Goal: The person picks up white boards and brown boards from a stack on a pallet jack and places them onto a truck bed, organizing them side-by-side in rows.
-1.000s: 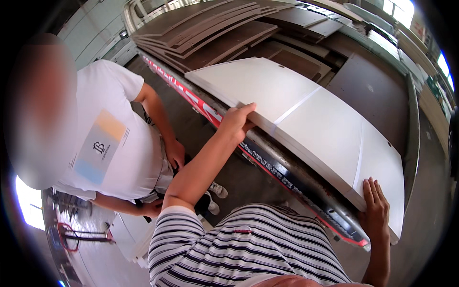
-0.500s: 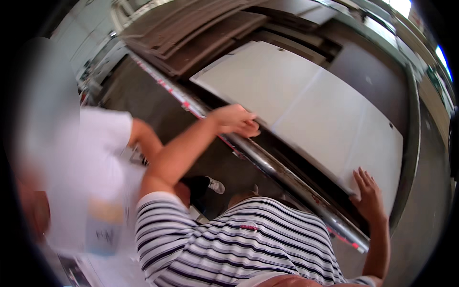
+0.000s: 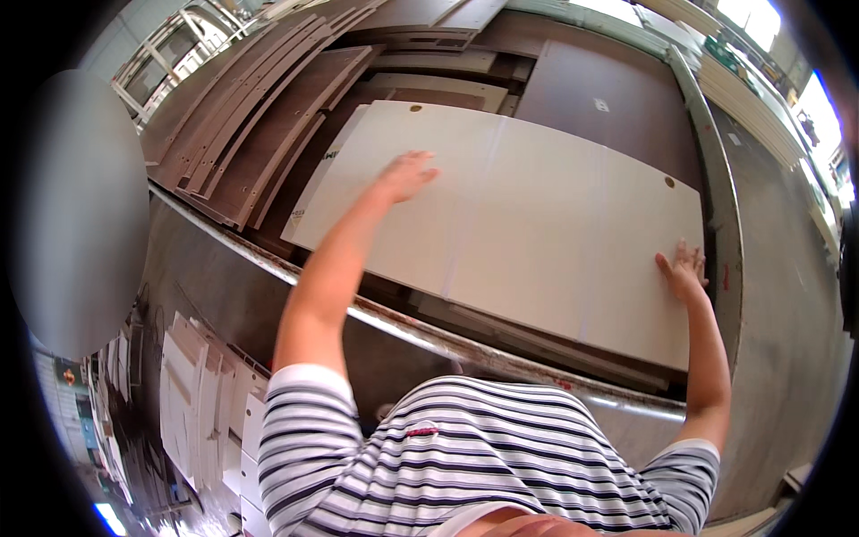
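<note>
A wide cream-coloured panel [image 3: 537, 242] lies flat inside a metal-railed bed, with pale tape bands across it and a round dark hole near each far corner. My left hand [image 3: 405, 176] is over the panel's left part, fingers stretched out and slightly blurred; whether it touches the surface I cannot tell. At the panel's right end, my right hand [image 3: 687, 268] rests with spread fingers. Neither hand grips anything.
Brown boards [image 3: 259, 134] are stacked at the far left, and a dark brown panel [image 3: 613, 103] lies beyond the cream one. A metal rail [image 3: 394, 327] runs between me and the panel. White boards [image 3: 188, 403] stand at lower left.
My left hand has moved from beside the near rail to over the panel. My right hand has shifted to the panel's right end. A person in a white shirt has left the view.
</note>
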Available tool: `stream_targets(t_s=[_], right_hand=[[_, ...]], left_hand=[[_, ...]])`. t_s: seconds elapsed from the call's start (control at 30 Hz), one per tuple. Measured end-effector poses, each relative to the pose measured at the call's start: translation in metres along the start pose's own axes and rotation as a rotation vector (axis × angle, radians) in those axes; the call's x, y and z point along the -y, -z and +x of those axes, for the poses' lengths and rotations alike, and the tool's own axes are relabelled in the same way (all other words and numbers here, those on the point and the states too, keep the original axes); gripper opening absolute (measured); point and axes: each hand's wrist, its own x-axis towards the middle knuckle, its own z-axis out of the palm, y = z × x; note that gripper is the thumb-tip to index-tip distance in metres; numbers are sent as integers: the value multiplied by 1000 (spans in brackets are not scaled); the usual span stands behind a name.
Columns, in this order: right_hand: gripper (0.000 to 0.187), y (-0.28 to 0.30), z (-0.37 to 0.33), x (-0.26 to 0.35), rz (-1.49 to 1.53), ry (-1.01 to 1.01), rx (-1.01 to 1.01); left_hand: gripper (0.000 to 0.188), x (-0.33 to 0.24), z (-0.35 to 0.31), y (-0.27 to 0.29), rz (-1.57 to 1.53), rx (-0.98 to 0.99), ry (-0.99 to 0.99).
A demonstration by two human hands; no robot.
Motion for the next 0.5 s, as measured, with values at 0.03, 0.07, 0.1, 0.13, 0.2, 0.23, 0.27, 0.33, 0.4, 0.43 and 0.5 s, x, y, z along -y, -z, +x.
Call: stream_targets(t_s=[0.03, 0.07, 0.1, 0.13, 0.2, 0.23, 0.27, 0.33, 0.4, 0.43, 0.5], right_hand=[[104, -2, -2, 8, 30, -106, -51], [105, -3, 6, 22, 31, -63, -59], [106, -6, 11, 6, 29, -86, -68], [108, -10, 18, -16, 75, -104, -76], [111, -33, 58, -20, 115, -144, -141], [110, -34, 63, -33, 126, -227, -134], [110, -30, 59, -38, 111, -262, -145], [109, -22, 50, -29, 135, -219, -152], [108, -22, 53, -29, 96, -246, -139], [108, -20, 56, -23, 95, -240, -132], [111, -20, 52, -13, 129, -239, -85]], left_hand=[[55, -8, 16, -15, -50, -20, 18], [57, 21, 39, -45, 46, -81, 20], [60, -6, 69, -58, 60, 9, 42], [64, -42, 96, -53, 49, 195, 80], [70, -36, 122, -74, 182, 178, 128], [71, -61, 140, -73, 185, 173, 118], [71, -84, 159, -70, 152, 224, 145], [69, -88, 175, -69, 96, 93, 90], [69, -91, 184, -63, 99, 77, 100], [65, -92, 188, -56, 125, 157, 129], [62, -89, 195, -56, 157, 248, 153]])
